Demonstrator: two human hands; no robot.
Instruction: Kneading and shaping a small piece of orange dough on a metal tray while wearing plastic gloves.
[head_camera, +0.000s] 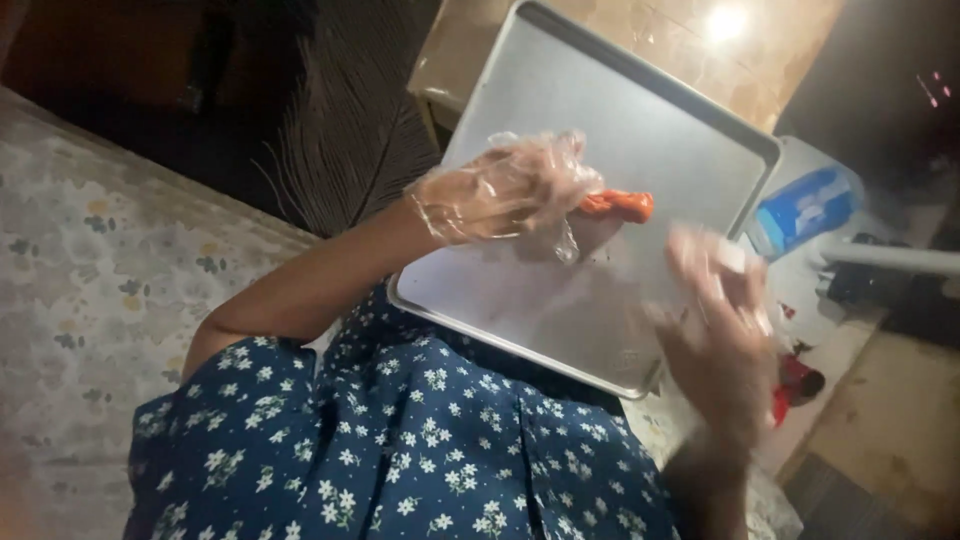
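Note:
A large silver baking tray (640, 110) rests tilted over my lap, its surface bare. My left hand (505, 190), in a thin clear plastic glove, hovers over the tray's middle with its fingers closed on a small orange object (622, 205) that sticks out to the right. My right hand (720, 330) is at the tray's right edge, blurred by motion and with its fingers raised. A pale bit shows near its fingertips, but I cannot tell whether it holds anything. My dark blue floral dress (400, 440) fills the bottom of the view.
A blue and white container (805, 208) lies just right of the tray, next to a white bar (890, 257). A small red item (795, 385) sits lower right. A floral cloth (90, 270) covers the left side. A dark feathery leaf (345, 130) is behind the tray.

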